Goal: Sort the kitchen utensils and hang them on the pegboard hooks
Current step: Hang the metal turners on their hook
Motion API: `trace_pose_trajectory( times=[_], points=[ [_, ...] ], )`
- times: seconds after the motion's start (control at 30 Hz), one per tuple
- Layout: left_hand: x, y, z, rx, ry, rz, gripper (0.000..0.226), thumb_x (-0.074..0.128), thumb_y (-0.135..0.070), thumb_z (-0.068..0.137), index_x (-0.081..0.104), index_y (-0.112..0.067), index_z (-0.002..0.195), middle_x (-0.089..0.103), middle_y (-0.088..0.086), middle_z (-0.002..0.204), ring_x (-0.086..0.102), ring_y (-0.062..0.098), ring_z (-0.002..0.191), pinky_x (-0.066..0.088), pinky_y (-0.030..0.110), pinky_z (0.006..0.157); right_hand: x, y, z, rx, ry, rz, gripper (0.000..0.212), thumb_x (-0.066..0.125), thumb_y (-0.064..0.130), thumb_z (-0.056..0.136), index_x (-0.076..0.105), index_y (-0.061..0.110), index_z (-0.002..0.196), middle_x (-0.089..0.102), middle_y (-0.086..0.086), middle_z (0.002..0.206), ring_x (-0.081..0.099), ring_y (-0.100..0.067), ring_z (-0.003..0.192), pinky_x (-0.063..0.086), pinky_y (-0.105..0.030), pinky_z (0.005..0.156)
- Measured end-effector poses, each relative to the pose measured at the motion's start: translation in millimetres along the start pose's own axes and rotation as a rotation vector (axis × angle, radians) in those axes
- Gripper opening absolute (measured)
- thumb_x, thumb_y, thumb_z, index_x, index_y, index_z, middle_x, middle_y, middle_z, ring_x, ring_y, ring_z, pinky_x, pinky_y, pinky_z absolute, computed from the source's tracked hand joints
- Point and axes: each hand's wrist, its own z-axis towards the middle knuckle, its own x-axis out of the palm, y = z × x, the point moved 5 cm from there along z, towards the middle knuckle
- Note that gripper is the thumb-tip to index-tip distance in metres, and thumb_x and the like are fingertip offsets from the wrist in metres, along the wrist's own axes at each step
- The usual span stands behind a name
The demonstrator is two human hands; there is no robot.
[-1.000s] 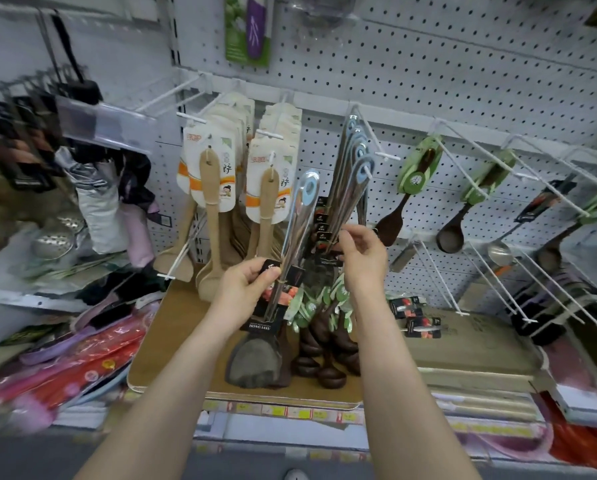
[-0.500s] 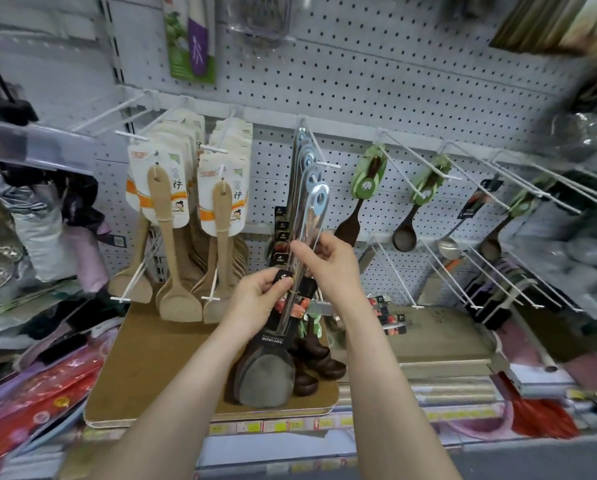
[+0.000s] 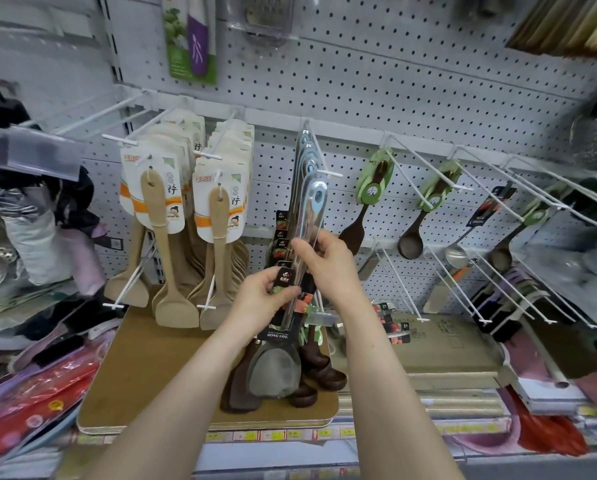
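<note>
My right grip (image 3: 328,263) has its fingers curled round the polished shaft of the steel spatula (image 3: 310,220). My left grip (image 3: 266,296) pinches the black label card (image 3: 285,276) lower on the same shaft. The spatula stands nearly upright in front of the pegboard (image 3: 411,81), and its dark head hangs over the wooden board (image 3: 144,368), toward that board's right edge. The blue-lined hanging eye (image 3: 319,196) sits just below the tip of the white hook (image 3: 328,174). As far as I can judge, it is not threaded yet.

Several matching spatulas (image 3: 304,150) already fill that hook almost to its tip, so there is little bare wire left to land on. If I push the eye on at a slant it could ride off the end, or nudge the front one loose.

The shaft looks slick. If my right grip eases before the eye seats, only the left's pinch on the card holds the weight, and that card may tear or slide.

A drop would land the head among the dark wooden ladles (image 3: 321,372) lying just behind it and could knock them off the board's front edge.
</note>
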Motion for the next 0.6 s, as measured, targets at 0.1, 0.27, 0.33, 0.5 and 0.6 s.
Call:
trace_pose_trajectory(
  times=[0.1,0.27,0.33,0.5,0.6],
  points=[
    [-2,11,4,-0.046,-0.017,0.031,0.015,0.076,-0.013,0.082,0.071,-0.016,0.096,0.076,0.001,0.084,0.073,0.018,0.08,0.058,0.038,0.074,0,1,10,-0.002,0.006,-0.002,0.019,0.062,0.038,0.095,0.068,0.024,0.105,0.071,0.005,0.09,0.068,-0.016,0.086,0.056,-0.045,0.084],
    [-30,27,-2,-0.094,-0.035,0.183,0.021,0.083,-0.026,0.075,0.075,-0.024,0.095,0.076,-0.007,0.092,0.071,0.013,0.091,0.055,0.043,0.089,10,4,20,0.045,0.059,0.218,0.021,0.063,0.029,0.096,0.067,0.009,0.102,0.068,-0.005,0.081,0.061,-0.01,0.068,0.052,-0.027,0.067],
    [-54,16,-5,-0.074,-0.076,0.259,0.024,0.084,-0.035,0.072,0.074,-0.028,0.092,0.075,-0.009,0.09,0.07,0.012,0.088,0.056,0.042,0.085,19,6,23,0.081,0.061,0.363,0.02,0.064,0.026,0.096,0.067,0.007,0.1,0.069,-0.005,0.08,0.062,-0.013,0.069,0.053,-0.027,0.067],
    [-104,-16,-3,0.016,-0.29,0.513,0.024,0.081,-0.033,0.076,0.064,-0.03,0.092,0.069,-0.017,0.09,0.066,0.01,0.088,0.051,0.031,0.075,44,13,29,0.124,-0.007,0.559,0.012,0.067,0.023,0.094,0.066,0.011,0.093,0.072,0.001,0.078,0.066,-0.01,0.067,0.058,-0.027,0.073],
    [-112,-10,1,0.063,-0.365,0.504,0.044,0.078,-0.012,0.079,0.06,-0.03,0.115,0.064,-0.016,0.107,0.061,0.01,0.105,0.047,0.029,0.091,52,6,29,0.135,-0.031,0.583,0.011,0.068,0.02,0.094,0.066,0.011,0.1,0.073,0.0,0.087,0.071,-0.008,0.078,0.058,-0.035,0.088]
  ],
)
